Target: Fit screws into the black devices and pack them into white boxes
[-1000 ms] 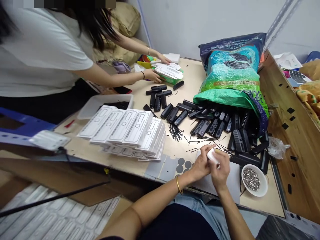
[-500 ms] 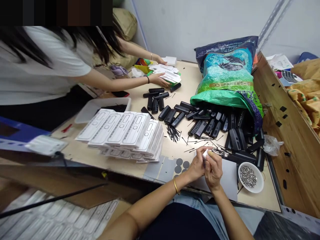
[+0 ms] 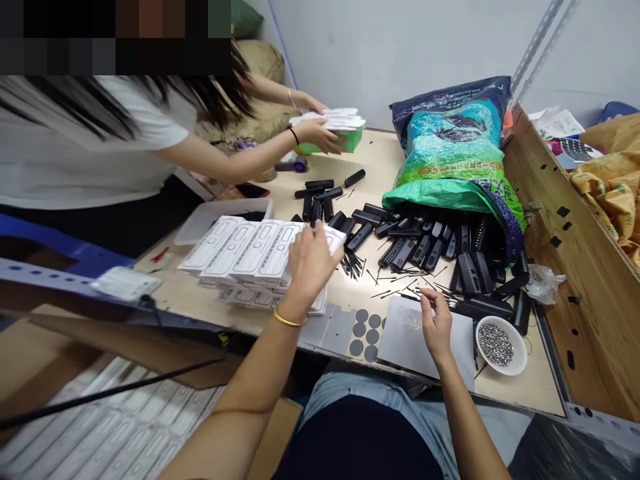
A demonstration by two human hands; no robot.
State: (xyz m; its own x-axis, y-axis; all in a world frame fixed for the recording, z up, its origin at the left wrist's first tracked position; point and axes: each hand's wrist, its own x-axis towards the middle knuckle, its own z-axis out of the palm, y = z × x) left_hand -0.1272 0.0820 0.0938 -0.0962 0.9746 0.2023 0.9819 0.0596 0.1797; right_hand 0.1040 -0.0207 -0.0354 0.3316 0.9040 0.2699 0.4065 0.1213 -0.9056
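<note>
My left hand (image 3: 311,263), with a gold bangle at the wrist, is over the right end of the stacked white boxes (image 3: 235,250). Its fingers are closed around a small white box (image 3: 335,238), partly hidden by the hand. My right hand (image 3: 436,327) hovers above the white sheet (image 3: 400,347), its fingers loosely curled and slightly apart, with nothing visible in them. Just beyond its fingertips lie loose thin black sticks (image 3: 400,280). A white bowl (image 3: 520,363) of small metal parts stands to its right.
Black oblong devices (image 3: 400,253) spill from a green and blue bag (image 3: 450,160). Across the table a co-worker's hands (image 3: 325,133) hold white flat pieces above a green container (image 3: 353,141). A wooden board (image 3: 580,267) edges the right side. More white boxes (image 3: 100,427) fill a carton below left.
My hands have parted: the left moved left to the stack with the white box, while the right stayed near the sheet. The co-worker has lifted the green container with the white pieces.
</note>
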